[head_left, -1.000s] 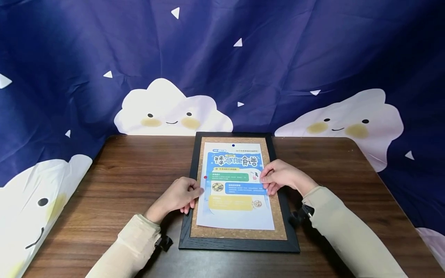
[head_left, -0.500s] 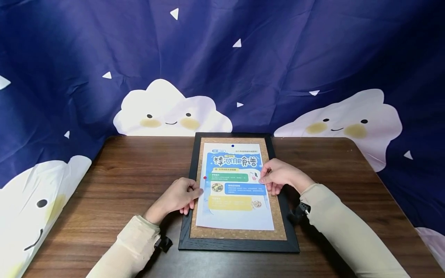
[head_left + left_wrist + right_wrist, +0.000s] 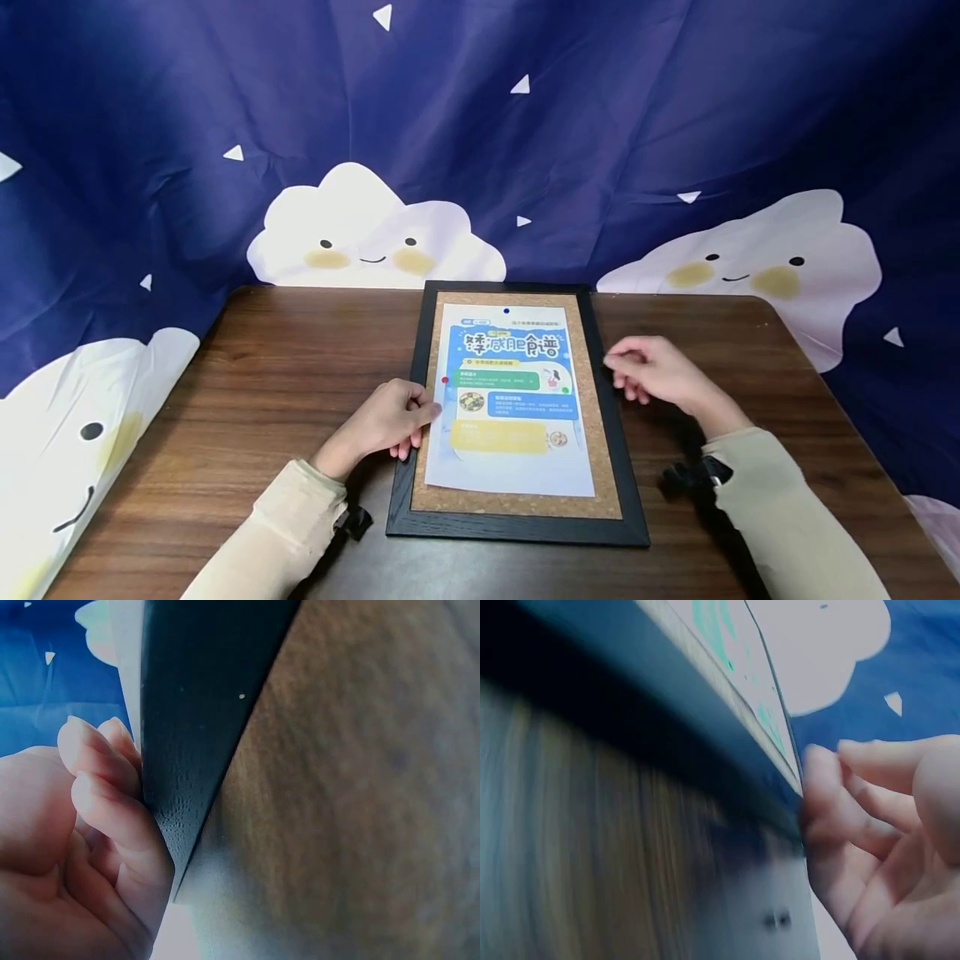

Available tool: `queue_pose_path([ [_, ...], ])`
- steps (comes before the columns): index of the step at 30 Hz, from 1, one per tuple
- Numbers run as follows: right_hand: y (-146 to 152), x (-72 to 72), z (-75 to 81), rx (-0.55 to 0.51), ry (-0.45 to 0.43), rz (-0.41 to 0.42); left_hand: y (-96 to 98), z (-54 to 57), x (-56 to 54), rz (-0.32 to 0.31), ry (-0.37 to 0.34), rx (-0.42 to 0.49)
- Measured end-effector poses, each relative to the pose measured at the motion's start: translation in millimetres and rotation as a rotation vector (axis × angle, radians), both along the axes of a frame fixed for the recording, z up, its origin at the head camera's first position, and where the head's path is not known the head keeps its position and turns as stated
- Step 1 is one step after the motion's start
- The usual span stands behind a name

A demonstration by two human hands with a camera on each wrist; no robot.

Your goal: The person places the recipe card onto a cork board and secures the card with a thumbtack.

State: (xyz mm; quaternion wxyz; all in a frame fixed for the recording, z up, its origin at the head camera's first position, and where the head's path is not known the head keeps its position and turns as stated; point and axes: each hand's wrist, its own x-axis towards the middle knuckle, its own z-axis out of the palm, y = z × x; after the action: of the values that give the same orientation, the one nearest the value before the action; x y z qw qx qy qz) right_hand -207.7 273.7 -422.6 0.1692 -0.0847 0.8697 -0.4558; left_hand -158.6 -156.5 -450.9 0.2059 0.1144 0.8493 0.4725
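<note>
A cork board [image 3: 517, 503] in a black frame [image 3: 517, 528] lies flat on the table. On its cork is a printed paper sheet [image 3: 510, 477] with blue, green and yellow blocks. A blue push pin [image 3: 506, 311] is at the sheet's top edge, a red push pin [image 3: 445, 380] at its left edge and a green push pin [image 3: 566, 390] at its right. My left hand [image 3: 392, 417] rests over the frame's left side, thumb on the sheet's edge, fingers loosely bent. My right hand [image 3: 663, 371] hovers just right of the frame, loosely curled, with nothing visible in it.
The brown wooden table [image 3: 300, 350] extends to both sides of the board. Behind it hangs a dark blue cloth [image 3: 562, 150] with smiling clouds and white triangles. Black straps [image 3: 352, 522] are on both wrists.
My right hand has come off the sheet's right edge and moved right, past the frame. The green push pin now shows where its fingers were. My left hand stays in place.
</note>
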Motion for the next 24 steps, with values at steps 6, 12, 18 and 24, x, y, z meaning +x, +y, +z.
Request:
queue_pose_path([
  [6,48,7.8,-1.8,0.263,0.088,-0.163,0.5,0.4,-1.1,-0.010,0.005,0.000],
  [12,60,4.7,-14.0,0.370,0.022,-0.160,-1.0,1.7,-1.9,-0.002,-0.003,-0.006],
  [18,47,-7.0,-20.3,0.353,0.006,-0.176,-1.1,1.2,-1.1,0.001,0.001,-0.001],
  [24,37,-11.5,-20.7,0.348,-0.010,-0.182,0.7,0.1,0.5,0.002,-0.005,-0.003],
])
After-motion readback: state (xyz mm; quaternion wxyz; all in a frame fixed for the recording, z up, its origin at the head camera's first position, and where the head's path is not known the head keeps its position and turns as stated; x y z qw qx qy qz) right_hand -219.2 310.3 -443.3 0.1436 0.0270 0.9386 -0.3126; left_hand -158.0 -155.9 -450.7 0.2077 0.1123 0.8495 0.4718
